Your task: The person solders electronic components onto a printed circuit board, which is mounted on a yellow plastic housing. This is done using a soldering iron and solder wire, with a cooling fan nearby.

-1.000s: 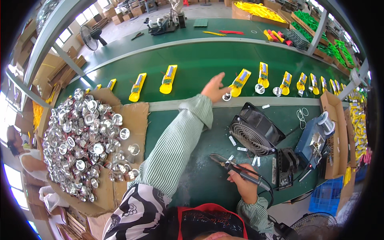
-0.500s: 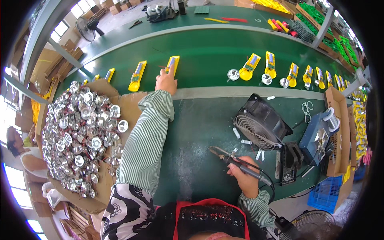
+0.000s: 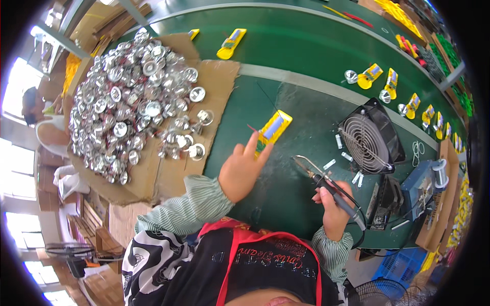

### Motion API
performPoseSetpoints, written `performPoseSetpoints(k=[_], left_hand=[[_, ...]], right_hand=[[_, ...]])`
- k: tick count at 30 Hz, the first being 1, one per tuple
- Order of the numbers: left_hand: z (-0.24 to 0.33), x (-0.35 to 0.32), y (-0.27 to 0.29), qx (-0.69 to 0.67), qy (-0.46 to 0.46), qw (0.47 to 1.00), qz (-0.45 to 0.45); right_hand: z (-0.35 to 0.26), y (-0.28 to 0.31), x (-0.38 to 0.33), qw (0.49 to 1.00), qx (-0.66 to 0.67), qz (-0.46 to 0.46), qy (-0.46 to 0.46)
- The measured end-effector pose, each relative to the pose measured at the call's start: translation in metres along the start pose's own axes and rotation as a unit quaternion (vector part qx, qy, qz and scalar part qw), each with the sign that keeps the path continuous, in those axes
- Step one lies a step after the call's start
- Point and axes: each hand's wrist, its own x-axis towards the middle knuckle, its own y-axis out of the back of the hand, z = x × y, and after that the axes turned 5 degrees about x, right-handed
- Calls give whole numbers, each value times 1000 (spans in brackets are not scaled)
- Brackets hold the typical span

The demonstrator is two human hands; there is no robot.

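Note:
My left hand (image 3: 241,172) has its thumb and fingers at the near end of a yellow plastic housing (image 3: 280,125), gripping it just above the green bench. Inside the housing are a blue-grey cell and a small green circuit board, partly covered by my fingers. A red wire and a thin dark wire stick out of it. In my right hand (image 3: 334,210) is a soldering iron (image 3: 332,192) with a curved metal tube along it; its tip points up and left, apart from the housing. Left of my left hand, silver reflector lamps (image 3: 122,109) lie heaped on cardboard (image 3: 217,84).
A black fan (image 3: 370,135) stands on the right of the bench, with small white pieces (image 3: 329,164) beside it. Past it sit a blue soldering station (image 3: 416,186) and a solder spool (image 3: 440,173). More yellow housings (image 3: 232,44) line the green belt (image 3: 301,41) beyond a grey rail.
My left hand has brought a yellow housing from the belt back over the bench. The view has shifted left. My right hand keeps hold of the soldering iron.

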Motion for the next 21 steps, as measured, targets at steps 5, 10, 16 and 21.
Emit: performPoseSetpoints(k=[5,10,16,21], left_hand=[[0,-38,4,-90,-1,996,-15],[-50,-71,32,-70,94,991,62],[-136,-100,32,4,136,991,1],[-153,-93,0,-16,104,994,38]], right_hand=[[-4,-7,-8,1000,-23,-16,12],[-4,-9,-17,999,-36,-21,10],[-6,-17,-19,1000,-5,-29,-5],[-6,-23,-22,997,-37,-64,11]])
